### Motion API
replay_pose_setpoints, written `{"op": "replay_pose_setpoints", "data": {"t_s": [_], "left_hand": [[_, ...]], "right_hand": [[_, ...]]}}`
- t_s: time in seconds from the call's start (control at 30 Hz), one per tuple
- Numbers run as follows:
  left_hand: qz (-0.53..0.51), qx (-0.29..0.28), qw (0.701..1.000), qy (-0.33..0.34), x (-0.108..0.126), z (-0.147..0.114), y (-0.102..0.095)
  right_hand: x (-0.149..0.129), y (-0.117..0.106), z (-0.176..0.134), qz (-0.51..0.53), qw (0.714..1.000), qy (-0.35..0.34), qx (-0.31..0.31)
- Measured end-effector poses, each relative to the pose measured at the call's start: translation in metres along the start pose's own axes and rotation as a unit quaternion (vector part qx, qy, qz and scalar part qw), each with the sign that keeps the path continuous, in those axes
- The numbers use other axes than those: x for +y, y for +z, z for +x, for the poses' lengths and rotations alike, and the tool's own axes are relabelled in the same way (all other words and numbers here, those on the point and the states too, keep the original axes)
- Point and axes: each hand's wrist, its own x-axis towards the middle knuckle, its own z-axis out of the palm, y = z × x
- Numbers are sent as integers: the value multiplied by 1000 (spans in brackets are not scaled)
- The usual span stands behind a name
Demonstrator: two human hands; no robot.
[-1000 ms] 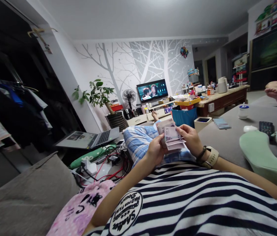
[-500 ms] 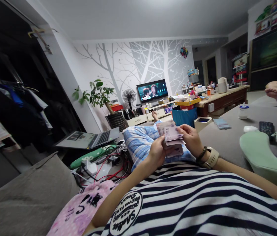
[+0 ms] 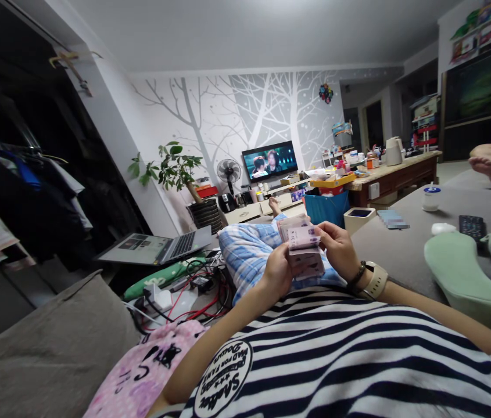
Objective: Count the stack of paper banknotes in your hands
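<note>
A bundle of purple-grey banknotes [image 3: 303, 239] is held over my lap, partly folded, with some notes standing up and others hanging below. My left hand [image 3: 279, 269] is closed around the lower left of the bundle, its thumb on the front. At the upper right edge of the notes, my right hand [image 3: 337, 247] pinches a note between thumb and fingers. A cream watch and a dark bracelet are on my right wrist. Under the notes lie my blue plaid trousers [image 3: 245, 249].
On my left are an open laptop [image 3: 158, 247], tangled cables [image 3: 201, 290] and a pink plush blanket [image 3: 149, 366]. To my right, a green neck pillow [image 3: 463, 278], a remote [image 3: 472, 227] and a lidded jar [image 3: 431, 198] lie on the grey sofa. Another person's foot [image 3: 489, 162] shows at far right.
My right fingers have shifted slightly on the notes. The loose notes that jutted out at the right now lie flatter against the bundle. My left hand keeps its hold.
</note>
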Motion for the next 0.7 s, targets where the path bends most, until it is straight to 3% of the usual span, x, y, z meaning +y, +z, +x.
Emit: {"op": "replay_pose_setpoints", "data": {"t_s": [0.27, 0.4, 0.6, 0.7], "left_hand": [[17, -19, 999, 24, -6, 4, -1], [11, -7, 1000, 4, -6, 4, 0], [25, 7, 1000, 12, -6, 3, -4], [13, -2, 1000, 9, -6, 2, -3]], "right_hand": [[1, 0, 1, 10, 1000, -3, 8], [2, 1, 1, 37, 999, 27, -3], [10, 1, 7, 47, 996, 61, 54], [14, 1, 9, 47, 995, 74, 52]]}}
